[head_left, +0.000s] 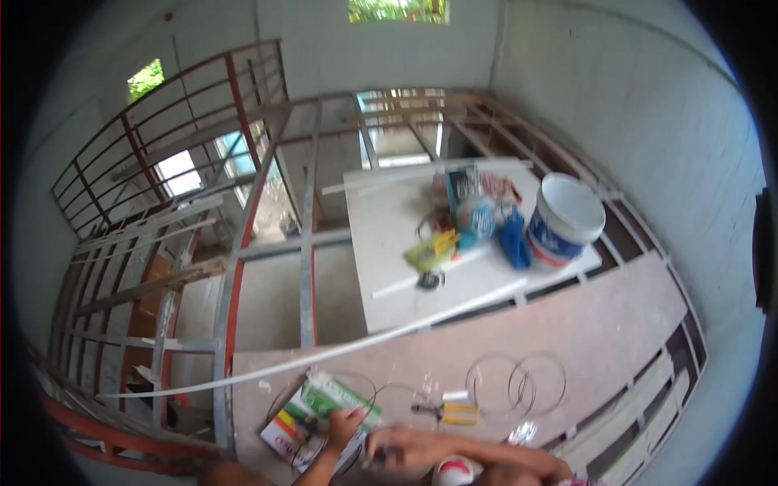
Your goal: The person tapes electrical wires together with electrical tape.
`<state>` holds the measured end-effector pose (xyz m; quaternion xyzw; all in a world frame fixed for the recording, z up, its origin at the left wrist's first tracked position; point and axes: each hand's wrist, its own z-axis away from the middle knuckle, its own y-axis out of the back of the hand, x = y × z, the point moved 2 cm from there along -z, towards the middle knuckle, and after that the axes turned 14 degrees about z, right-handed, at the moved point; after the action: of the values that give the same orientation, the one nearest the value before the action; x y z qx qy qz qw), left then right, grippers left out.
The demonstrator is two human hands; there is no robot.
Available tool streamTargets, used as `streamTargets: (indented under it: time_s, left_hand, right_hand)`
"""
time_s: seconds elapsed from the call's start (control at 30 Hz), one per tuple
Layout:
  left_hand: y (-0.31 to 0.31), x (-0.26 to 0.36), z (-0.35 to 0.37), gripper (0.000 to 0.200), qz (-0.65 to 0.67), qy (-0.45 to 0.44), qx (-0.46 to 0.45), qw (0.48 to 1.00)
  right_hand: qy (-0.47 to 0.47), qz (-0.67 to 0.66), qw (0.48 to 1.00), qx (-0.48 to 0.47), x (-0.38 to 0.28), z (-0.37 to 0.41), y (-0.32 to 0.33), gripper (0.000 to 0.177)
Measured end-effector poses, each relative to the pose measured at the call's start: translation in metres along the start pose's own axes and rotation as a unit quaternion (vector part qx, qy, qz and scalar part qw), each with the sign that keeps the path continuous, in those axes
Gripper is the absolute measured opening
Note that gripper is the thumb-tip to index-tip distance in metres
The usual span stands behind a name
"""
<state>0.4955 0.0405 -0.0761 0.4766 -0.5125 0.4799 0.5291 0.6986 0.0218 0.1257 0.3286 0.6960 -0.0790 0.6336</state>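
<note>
My left hand (pixel 347 424) is closed over the right part of a green and white printed box (pixel 320 413); what it pinches is too small to make out. Beside it on the right, my right hand (pixel 405 447) has curled fingers near a small dark thing that is blurred. Thin dark wire (pixel 377 393) runs over the box and across the brown board (pixel 324 368), ending in loose coils (pixel 527 389) at the right. Pliers with yellow handles (pixel 447 411) lie right of my hands. A round white and red object (pixel 455 470) sits by my right forearm.
Ahead, a white panel (pixel 356 275) carries a white bucket (pixel 559 227), bags (pixel 478 215), a blue cloth (pixel 514 239) and a tape measure (pixel 431 280). A long white strip (pixel 324 354) crosses the board. Open floor framing (pixel 308 283) with gaps lies to the left, bordered by a railing (pixel 134 146).
</note>
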Motion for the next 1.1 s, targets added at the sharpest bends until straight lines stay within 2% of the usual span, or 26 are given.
streamTargets:
  time_s: [0.03,0.07,0.1,0.13,0.17,0.2,0.27,0.33,0.37,0.43,0.47,0.5,0.53,0.6,0.67,0.7,0.77,0.8,0.83,0.87,1.0,1.07,1.1]
  left_hand:
    - [-0.007,0.004,-0.005,0.017,-0.168,0.104,-0.073,0.978]
    - [-0.026,0.048,-0.001,0.014,-0.149,0.164,-0.05,0.974]
    - [-0.024,0.004,0.002,0.016,0.081,0.136,-0.063,0.985]
    - [-0.016,0.002,0.006,0.02,0.023,0.205,-0.094,0.974]
    - [-0.019,0.024,0.01,0.024,0.124,0.235,-0.066,0.962]
    - [-0.018,0.02,0.009,0.027,0.136,0.236,-0.073,0.959]
    - [-0.027,0.052,0.011,0.024,0.173,0.272,-0.055,0.945]
    - [-0.02,0.044,0.01,0.026,0.34,0.348,-0.05,0.872]
    - [-0.017,0.044,0.013,0.026,0.332,0.354,-0.044,0.873]
    - [-0.021,0.065,0.012,0.021,0.114,0.216,-0.11,0.963]
    - [-0.026,0.073,0.016,0.021,0.11,0.218,-0.108,0.964]
    - [-0.03,0.083,0.018,0.021,-0.013,0.08,-0.078,0.994]
    - [-0.033,0.091,0.021,0.023,-0.136,-0.062,-0.048,0.988]
    - [-0.035,0.091,0.022,0.023,-0.16,-0.094,-0.012,0.983]
    - [-0.033,0.092,0.021,0.016,-0.203,-0.176,0.006,0.963]
    - [-0.034,0.097,0.02,0.016,-0.204,-0.176,0.006,0.963]
    - [-0.032,0.102,0.02,0.02,-0.121,-0.036,-0.02,0.992]
    - [-0.028,0.092,0.018,0.02,-0.122,-0.034,-0.021,0.992]
    - [-0.024,0.074,0.016,0.023,0.0,0.065,-0.026,0.998]
    - [-0.021,0.056,0.018,0.026,0.122,0.163,-0.031,0.979]
    - [-0.031,0.076,0.019,0.025,0.167,0.2,-0.023,0.965]
    - [-0.043,0.092,0.021,0.021,0.004,0.083,-0.024,0.996]
    - [-0.044,0.097,0.021,0.021,0.004,0.084,-0.026,0.996]
  right_hand:
    - [-0.043,0.083,0.995,0.019,0.027,0.001,0.012,0.031]
    - [0.003,0.084,0.987,0.133,0.064,0.004,0.017,0.032]
    - [-0.048,0.181,0.972,0.14,0.081,0.014,0.023,0.031]
    - [-0.158,0.236,0.954,0.101,0.096,0.025,0.022,0.028]
    - [-0.171,0.223,0.956,0.088,0.099,0.029,0.023,0.028]
    - [-0.125,0.227,0.959,0.119,0.124,0.038,0.017,0.033]
    - [-0.15,0.265,0.938,0.165,0.115,0.04,0.014,0.029]
    - [-0.151,0.25,0.936,0.195,0.113,0.04,0.014,0.028]
    - [-0.15,0.229,0.94,0.201,0.116,0.039,0.013,0.028]
    - [-0.145,0.206,0.945,0.21,0.117,0.037,0.011,0.028]
    - [-0.152,0.201,0.946,0.204,0.116,0.037,0.011,0.028]
    - [-0.159,0.198,0.947,0.198,0.114,0.036,0.012,0.028]
    - [-0.157,0.195,0.948,0.199,0.113,0.036,0.013,0.028]
    - [-0.174,0.17,0.953,0.182,0.113,0.037,0.015,0.028]
    - [-0.159,0.176,0.953,0.19,0.113,0.036,0.014,0.028]
    - [-0.145,0.183,0.952,0.198,0.112,0.036,0.015,0.028]
    - [-0.13,0.184,0.954,0.2,0.112,0.035,0.015,0.028]
    - [-0.114,0.186,0.955,0.201,0.112,0.035,0.016,0.027]
    - [-0.115,0.183,0.955,0.201,0.111,0.034,0.016,0.027]
    - [-0.103,0.197,0.954,0.202,0.108,0.033,0.016,0.027]
    - [-0.117,0.211,0.952,0.19,0.104,0.034,0.015,0.025]
    - [-0.108,0.209,0.955,0.178,0.111,0.037,0.014,0.028]
    - [-0.097,0.211,0.959,0.163,0.113,0.038,0.014,0.031]
